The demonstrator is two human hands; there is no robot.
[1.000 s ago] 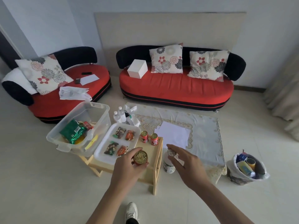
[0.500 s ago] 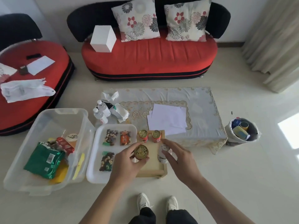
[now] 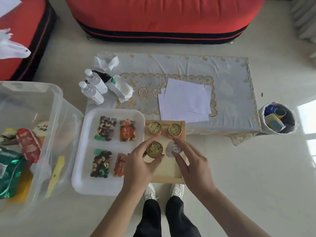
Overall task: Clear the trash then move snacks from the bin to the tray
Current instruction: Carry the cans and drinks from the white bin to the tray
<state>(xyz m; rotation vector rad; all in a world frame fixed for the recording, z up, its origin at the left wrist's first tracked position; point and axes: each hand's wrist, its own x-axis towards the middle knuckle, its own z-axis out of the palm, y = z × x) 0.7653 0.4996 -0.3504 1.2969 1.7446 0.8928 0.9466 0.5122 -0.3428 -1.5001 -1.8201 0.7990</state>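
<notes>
My left hand grips a gold-lidded can on the wooden stool top. My right hand pinches a white-lidded cup just right of that can. Two more gold-lidded cans stand behind them on the wood. The white tray to the left holds several nut and snack packets. A clear plastic bin at far left holds a green bag, a red packet and other snacks.
A low table with a lace cloth carries white papers, two bottles and tissues. A lined trash bin with rubbish stands on the floor at right. A red sofa is behind. My shoes are below the stool.
The camera has tilted down and come closer over the stool. Both hands have lowered the can and the cup onto the wooden top, behind which the two other cans stand.
</notes>
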